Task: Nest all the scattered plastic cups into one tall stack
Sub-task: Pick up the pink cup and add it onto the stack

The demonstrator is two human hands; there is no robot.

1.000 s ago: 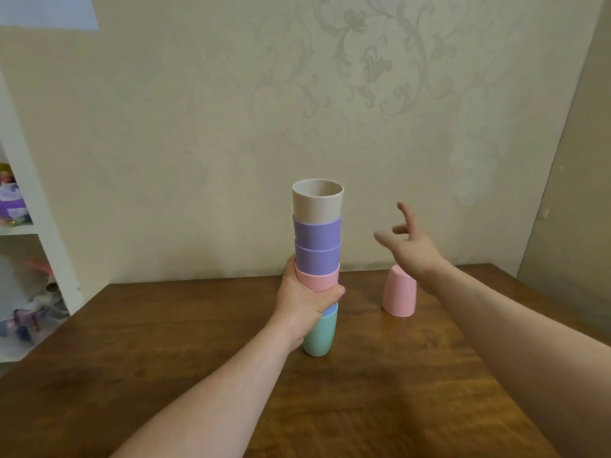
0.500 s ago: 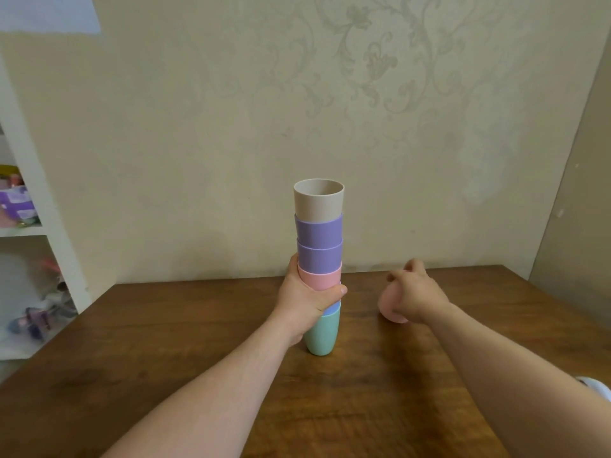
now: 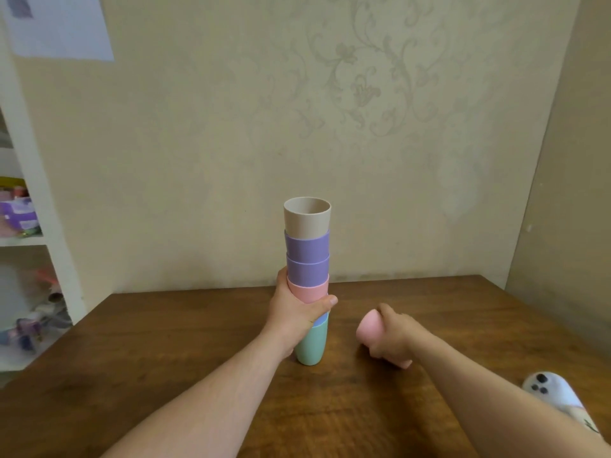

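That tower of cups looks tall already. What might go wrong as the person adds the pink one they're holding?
The stack is tall and stands on the narrow base of the green cup, gripped only low down by the left hand, so pressing on top may tip it. The pink cup in the right hand lies tilted, base toward the stack; it must be turned upright first and might slip. The phone lies near the right arm.
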